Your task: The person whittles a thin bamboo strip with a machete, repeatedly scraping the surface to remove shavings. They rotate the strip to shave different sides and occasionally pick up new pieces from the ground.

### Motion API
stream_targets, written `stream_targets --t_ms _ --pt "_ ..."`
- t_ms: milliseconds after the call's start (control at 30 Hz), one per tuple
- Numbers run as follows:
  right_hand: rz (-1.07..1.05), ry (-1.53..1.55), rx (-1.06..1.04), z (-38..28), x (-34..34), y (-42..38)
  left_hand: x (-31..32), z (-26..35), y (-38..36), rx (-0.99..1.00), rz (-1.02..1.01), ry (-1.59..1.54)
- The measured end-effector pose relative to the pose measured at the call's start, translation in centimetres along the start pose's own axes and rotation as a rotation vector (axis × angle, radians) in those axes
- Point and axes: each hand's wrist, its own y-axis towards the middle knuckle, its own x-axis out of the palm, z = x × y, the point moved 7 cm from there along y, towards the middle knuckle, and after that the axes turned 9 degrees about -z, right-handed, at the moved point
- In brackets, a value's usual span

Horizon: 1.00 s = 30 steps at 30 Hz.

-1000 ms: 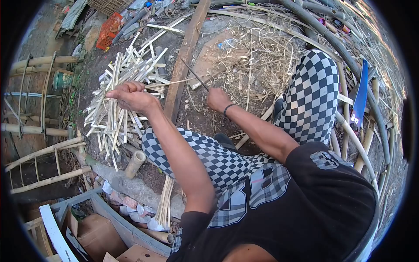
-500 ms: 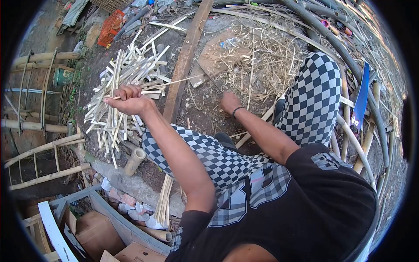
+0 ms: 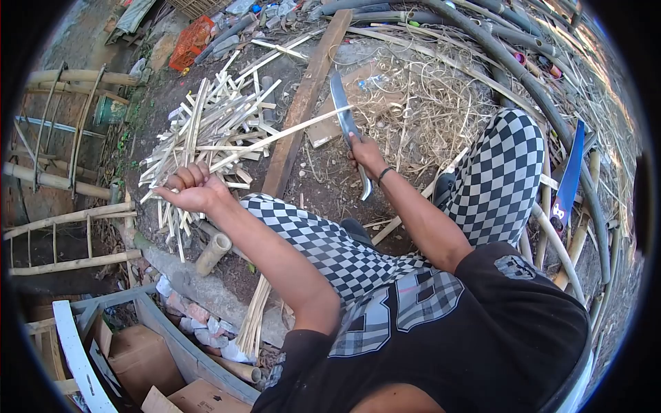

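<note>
My left hand (image 3: pixel 189 188) is closed, fingers curled and thumb sticking out, over the near side of a heap of split bamboo strips (image 3: pixel 200 124). From it a pale bamboo strip (image 3: pixel 286 131) runs up and right across a wooden plank (image 3: pixel 301 103). The strip's far end meets the blade of a long curved knife (image 3: pixel 339 93). My right hand (image 3: pixel 366 156), with a dark band at the wrist, is wrapped round that knife. The blade points away from me, and the curved butt end shows below the hand.
Thin curled shavings (image 3: pixel 434 103) cover the ground beyond my right hand. A blue saw (image 3: pixel 570 172) and long bamboo poles (image 3: pixel 537 89) lie to the right. An orange crate (image 3: pixel 191 43) sits at the far left; cardboard boxes (image 3: pixel 141 358) stand at the near left.
The knife has turned so that its blade now shows broadside, crossing the strip's end. My left hand has shifted slightly down and left, and more of the strip is visible.
</note>
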Motion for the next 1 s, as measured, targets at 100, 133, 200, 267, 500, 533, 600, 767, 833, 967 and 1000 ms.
stream_targets --t_ms 100,133,200,267,500,533,600,767,833,967,1000 --pt "-0.026 0.144 -0.042 -1.6 0.6 -0.2 -1.1 1.3 0.3 0.025 0.006 -0.035" --pt "-0.018 0.257 -0.062 -2.4 0.6 -0.4 -1.8 1.9 0.5 0.025 0.021 -0.083" --pt "-0.031 0.378 -0.09 -4.8 0.7 -1.8 -3.5 3.7 0.7 0.052 0.024 -0.135" --pt "-0.05 0.361 -0.111 -8.1 0.8 -4.2 -5.6 6.1 0.6 0.096 -0.001 -0.207" --pt "-0.068 0.196 -0.346 -14.7 2.6 -9.9 -13.8 8.1 -1.1 0.227 0.005 -0.45" --pt "-0.079 0.114 -0.382 -15.4 2.5 -10.6 -14.2 7.9 -1.3 0.247 0.065 -0.474" --pt "-0.072 -0.035 -0.445 -16.3 2.2 -12.1 -14.2 7.7 -1.4 0.254 0.027 -0.559" --pt "0.041 -0.034 -0.581 -17.9 -0.1 -15.3 -13.8 8.3 -1.7 0.314 0.004 -0.648" --pt "0.055 0.046 -0.612 -19.0 -1.3 -16.1 -13.5 8.4 -1.7 0.309 -0.074 -0.728" --pt "-0.021 -0.137 -0.734 -21.4 -0.7 -17.4 -13.0 7.5 -1.7 0.272 -0.061 -0.768" --pt "-0.022 -0.19 -0.748 -21.6 -0.4 -17.4 -12.9 7.3 -1.7 0.261 -0.021 -0.776"
